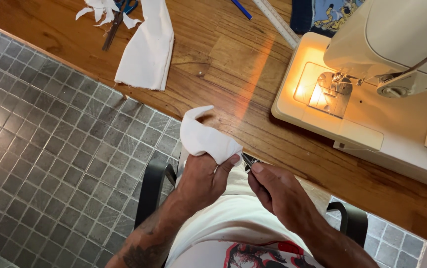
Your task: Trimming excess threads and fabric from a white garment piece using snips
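My left hand (202, 181) grips a small folded piece of white cloth (204, 137) over the edge of the wooden table (213, 59). The thumb presses on the cloth's lower corner. My right hand (278, 194) pinches a small dark metal tool (248, 161), whose tip touches that same corner of the cloth. Both hands are close together above my lap.
A cream sewing machine (372, 89) with its lamp lit stands at the right. A larger white cloth piece (148, 49), scissors (116, 22) with scraps, a ruler (275, 21) and a blue pen (241, 9) lie farther back. Grey tiled floor (49, 164) lies left. Dark chair arms (152, 191) flank me.
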